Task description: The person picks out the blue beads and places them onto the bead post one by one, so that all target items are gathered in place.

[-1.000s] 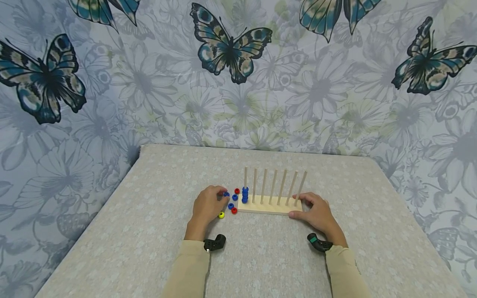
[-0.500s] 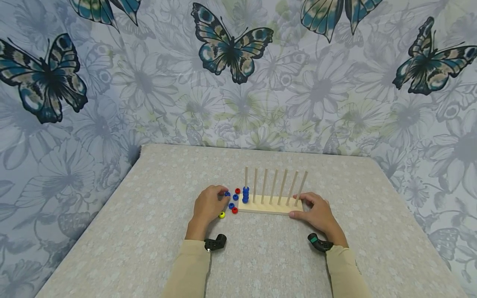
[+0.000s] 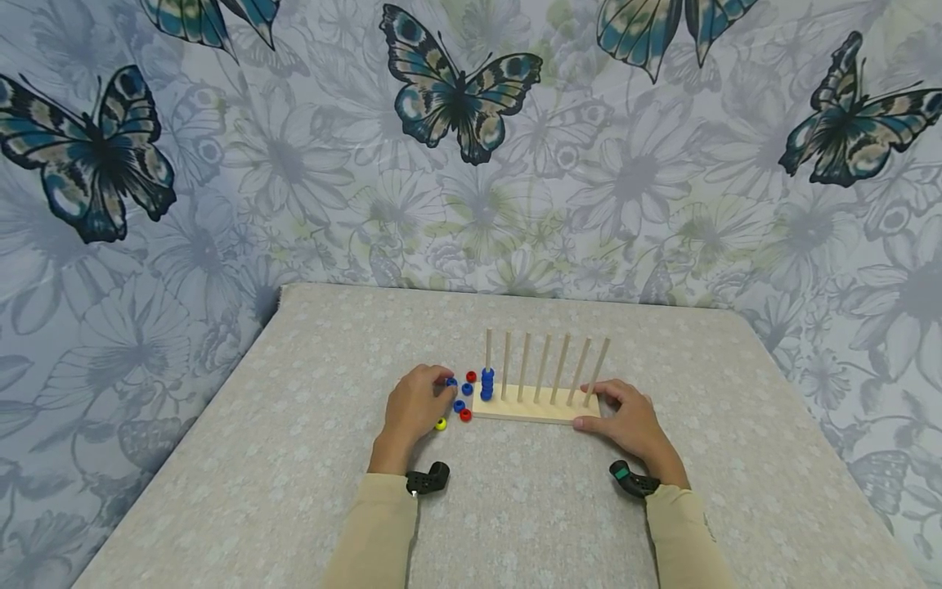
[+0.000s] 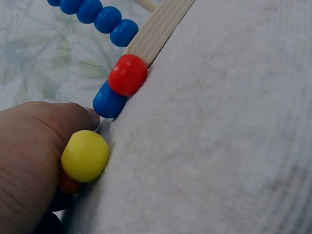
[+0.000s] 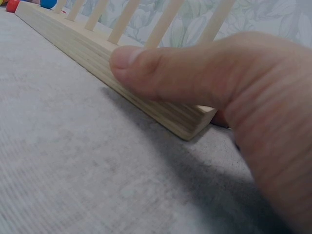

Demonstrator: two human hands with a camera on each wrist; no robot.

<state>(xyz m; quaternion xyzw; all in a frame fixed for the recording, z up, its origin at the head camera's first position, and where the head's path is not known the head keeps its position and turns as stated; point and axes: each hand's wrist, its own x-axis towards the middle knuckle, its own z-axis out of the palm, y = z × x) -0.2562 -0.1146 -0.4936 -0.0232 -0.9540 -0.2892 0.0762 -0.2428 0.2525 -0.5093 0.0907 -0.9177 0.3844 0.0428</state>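
Note:
My left hand pinches a blue bead between thumb and index finger, left of a wooden peg stand. Around its fingertips lie more loose beads: a blue bead, another blue bead, a red bead at the back and a red bead in front. The yellow bead sits beside the thumb, with an orange one partly hidden behind it. A stack of blue beads fills the lower part of the leftmost peg. My right hand grips the stand's right end, thumb along the front face.
Several bare upright pegs stand along the base to the right of the stack. A light patterned cloth covers the table. Behind its far edge hangs a butterfly-print backdrop.
The head view shifts very slightly. Both hands, the stand and the beads stay in the same arrangement.

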